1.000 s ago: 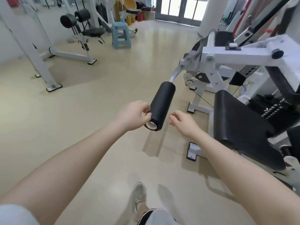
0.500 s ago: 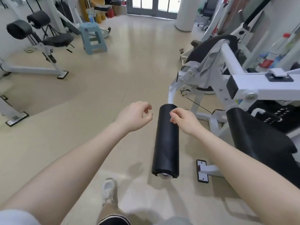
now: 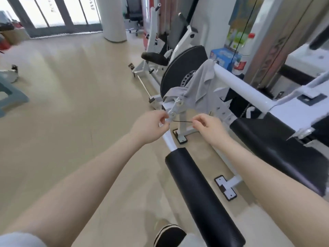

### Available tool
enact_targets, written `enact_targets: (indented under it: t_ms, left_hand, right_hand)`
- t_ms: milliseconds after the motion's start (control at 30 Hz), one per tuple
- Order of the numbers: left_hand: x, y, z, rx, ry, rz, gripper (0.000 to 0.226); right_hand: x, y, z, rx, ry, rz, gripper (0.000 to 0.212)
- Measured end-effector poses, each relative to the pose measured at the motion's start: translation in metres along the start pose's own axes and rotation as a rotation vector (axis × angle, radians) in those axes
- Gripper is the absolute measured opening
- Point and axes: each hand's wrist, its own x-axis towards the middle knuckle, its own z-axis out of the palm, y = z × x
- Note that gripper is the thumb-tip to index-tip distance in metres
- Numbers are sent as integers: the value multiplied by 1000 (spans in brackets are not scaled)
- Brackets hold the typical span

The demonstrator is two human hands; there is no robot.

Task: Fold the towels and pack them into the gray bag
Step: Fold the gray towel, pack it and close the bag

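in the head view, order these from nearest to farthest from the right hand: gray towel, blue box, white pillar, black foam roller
From the right hand:
1. Gray towel, draped over the white machine frame just beyond the hand.
2. Black foam roller, below the hand, toward the person.
3. Blue box, behind the frame, to the right.
4. White pillar, far back by the windows.

A plain light gray towel (image 3: 201,90) hangs over a white-painted machine frame (image 3: 238,86). The foam roller (image 3: 201,193) and the seat pad (image 3: 277,145) are solid black, as is the round weight disc (image 3: 179,68). The floor (image 3: 71,104) is pale beige. A blue box (image 3: 224,56) with white print sits beside a white bottle (image 3: 246,49) with a red cap. The stool (image 3: 10,97) is dull blue-gray.
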Motion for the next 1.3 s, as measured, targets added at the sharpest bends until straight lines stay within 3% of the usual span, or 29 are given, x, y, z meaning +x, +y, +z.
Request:
enact_targets:
  t_ms: [200,300,400,533,733,800,933,1100,1167,1300]
  left_hand:
    - [109,-33,-1,-17,-47,130,24]
    - [183,-44,-10,-25,-51,183,26]
    - [247,-48,-19,-38,-78,225,25]
    - [298,-54,-16,-69,-109,249,24]
    - [329,-64,-9,-82,-199,297,24]
    - [331,-67,-9,-84,-220,320,25]
    - [329,-79,-17,-152,-178,415,37]
    - [314,-89,-41,-382,-154,638,43]
    - [301,-99,-51,-417,-237,769,38]
    - [269,-131,-58,-409,-561,646,7]
  right_hand:
    - [101,-4,-10,-6,268,68,20]
    - [171,-6,-26,-138,369,47,24]
    - [229,-3,-43,-398,497,159,37]
    - [272,12,-45,-715,501,313,49]
    - [296,18,-42,-824,485,235,27]
    - [296,16,-35,-706,447,166,24]
    - [287,-16,-26,-136,491,115,16]
    - [255,-68,3,309,283,8,29]
    - [239,-80,14,419,239,-5,33]
    - [196,-99,38,555,229,21,29]
